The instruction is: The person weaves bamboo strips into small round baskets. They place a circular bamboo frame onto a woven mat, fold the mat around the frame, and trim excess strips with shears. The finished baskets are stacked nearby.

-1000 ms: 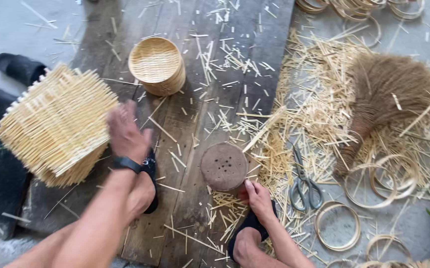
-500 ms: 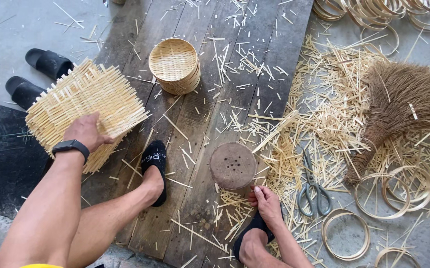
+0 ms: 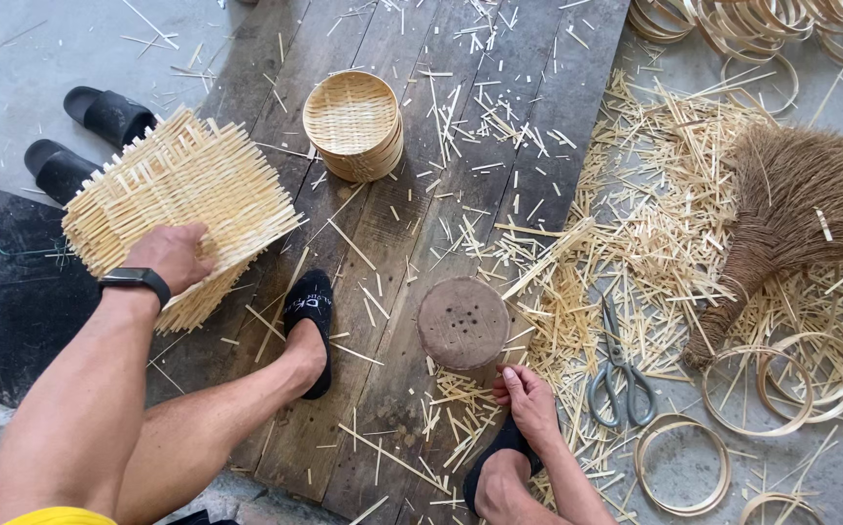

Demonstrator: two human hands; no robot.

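Woven mats are pinned flat at the boards' left edge by the closed left hand, while the right hand, empty and loosely open, is rested beside the round block.

Soft, even daylight fills the whole scene, bright with no glare. Shadows are faint and short, tucked close under the woven mat and the wooden block. Everything looks sharp, straw bits included, with only slight stretching of the arms near the bottom edge.
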